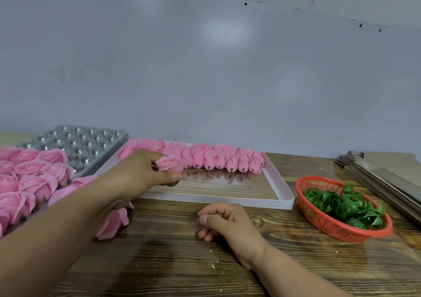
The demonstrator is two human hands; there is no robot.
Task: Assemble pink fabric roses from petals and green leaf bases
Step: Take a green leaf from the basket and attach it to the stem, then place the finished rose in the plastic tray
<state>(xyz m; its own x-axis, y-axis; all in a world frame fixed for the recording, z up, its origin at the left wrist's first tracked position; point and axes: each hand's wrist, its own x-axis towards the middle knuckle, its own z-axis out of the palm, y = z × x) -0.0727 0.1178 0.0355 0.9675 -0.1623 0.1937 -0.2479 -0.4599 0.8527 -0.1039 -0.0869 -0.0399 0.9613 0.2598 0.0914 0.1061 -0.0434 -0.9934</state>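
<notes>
Low in the frame, the right hand (pixel 224 220) rests loosely curled and empty on the table (pixel 159 262), likely waiting. Farther up, left of centre, the left hand (pixel 145 171) pinches a pink rose (pixel 168 163) over the white tray (pixel 279 182); leaf bases (pixel 341 207) sit right.

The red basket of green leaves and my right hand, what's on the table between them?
Nothing: the head view shows only bare wooden table between the right hand and the red basket. The white tray's corner sits just behind that stretch.
</notes>
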